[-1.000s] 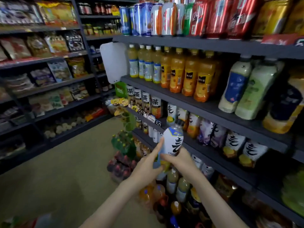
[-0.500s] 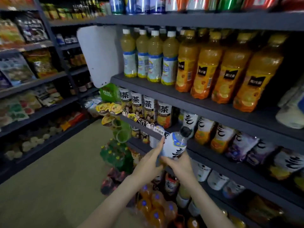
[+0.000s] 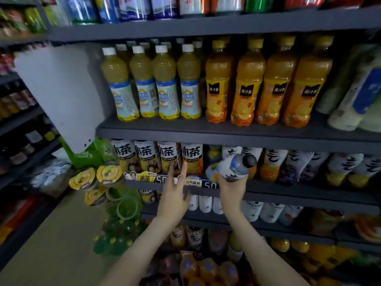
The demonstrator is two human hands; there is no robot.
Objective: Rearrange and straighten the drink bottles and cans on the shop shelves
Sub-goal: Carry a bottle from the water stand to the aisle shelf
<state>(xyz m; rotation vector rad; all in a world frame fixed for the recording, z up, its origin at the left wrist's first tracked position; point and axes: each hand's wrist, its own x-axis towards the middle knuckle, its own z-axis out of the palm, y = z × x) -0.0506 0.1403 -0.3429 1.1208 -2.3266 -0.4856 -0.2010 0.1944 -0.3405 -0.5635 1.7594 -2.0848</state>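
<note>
The right hand (image 3: 231,189) is gripping a white bottle (image 3: 232,167) tilted over the front edge of the shelf (image 3: 299,198), likely to slot it into its row, while the left hand (image 3: 175,191) is hovering open alongside.

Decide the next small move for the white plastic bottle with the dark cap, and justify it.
Probably tip the white plastic bottle with the dark cap upright and set it into the row on the dark shelf. The right hand grips it tilted at the shelf front, beside the white-and-yellow tea bottles; the left hand hovers open nearby.
</note>
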